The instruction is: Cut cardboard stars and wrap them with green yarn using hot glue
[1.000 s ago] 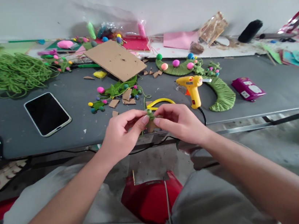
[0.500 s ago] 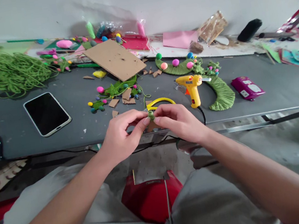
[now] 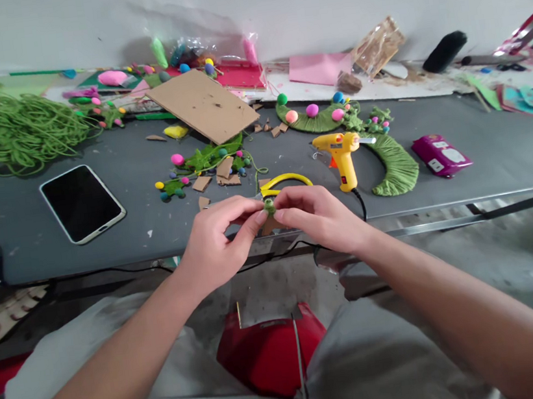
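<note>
Over the front edge of the table, a small cardboard cutout (image 3: 270, 225) has green yarn (image 3: 268, 206) wound round its top. My left hand (image 3: 222, 237) is closed, pinching the yarn-wrapped part between thumb and fingers. From the other side, my right hand (image 3: 320, 217) grips the same cutout, thumb and forefinger pressed to it. The fingers cover part of its outline. Just behind them lie scissors with yellow handles (image 3: 288, 177), their blades mostly hidden by my left hand. A loose strand of green yarn (image 3: 256, 163) curls on the table nearby.
A yellow glue gun (image 3: 345, 155) stands right of my hands, beside a green yarn-wrapped crescent (image 3: 396, 166) and a purple power adapter (image 3: 441, 155). At left are a phone (image 3: 83, 204) and a green yarn heap (image 3: 12, 131). A cardboard sheet (image 3: 205, 106) and cardboard scraps (image 3: 227, 169) lie behind.
Both hands keep their pinch on the cutout and barely move. The view has shifted very slightly; the things on the table stay where they were.
</note>
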Demonstrator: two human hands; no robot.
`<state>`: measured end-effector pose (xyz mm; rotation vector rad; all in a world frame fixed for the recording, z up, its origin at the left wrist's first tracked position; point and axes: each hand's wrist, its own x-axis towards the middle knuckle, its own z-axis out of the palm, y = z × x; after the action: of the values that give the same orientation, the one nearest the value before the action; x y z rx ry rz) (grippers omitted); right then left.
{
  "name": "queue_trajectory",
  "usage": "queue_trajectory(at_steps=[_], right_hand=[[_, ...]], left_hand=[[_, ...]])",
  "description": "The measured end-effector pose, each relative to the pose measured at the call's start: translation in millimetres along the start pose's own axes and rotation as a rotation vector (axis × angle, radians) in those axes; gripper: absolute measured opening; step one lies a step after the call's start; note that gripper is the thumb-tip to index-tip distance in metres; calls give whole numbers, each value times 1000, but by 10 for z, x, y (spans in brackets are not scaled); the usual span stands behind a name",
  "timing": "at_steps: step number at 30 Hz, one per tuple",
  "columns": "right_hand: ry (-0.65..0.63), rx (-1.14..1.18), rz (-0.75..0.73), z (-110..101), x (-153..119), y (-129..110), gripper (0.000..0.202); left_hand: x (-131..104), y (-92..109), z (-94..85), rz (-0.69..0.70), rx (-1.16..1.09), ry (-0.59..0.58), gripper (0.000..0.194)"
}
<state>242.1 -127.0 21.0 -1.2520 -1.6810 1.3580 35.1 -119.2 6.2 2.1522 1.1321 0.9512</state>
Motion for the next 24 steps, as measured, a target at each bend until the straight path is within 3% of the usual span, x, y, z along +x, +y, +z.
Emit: queue_trajectory(at_steps=[6, 24], right_hand=[[-27, -21, 31, -23, 7, -16, 14], [-37, -51, 50, -45, -3, -35, 12]], left_hand=[[-5, -11, 1, 96, 14, -12, 16], [-26, -23, 19, 157, 26, -19, 14]])
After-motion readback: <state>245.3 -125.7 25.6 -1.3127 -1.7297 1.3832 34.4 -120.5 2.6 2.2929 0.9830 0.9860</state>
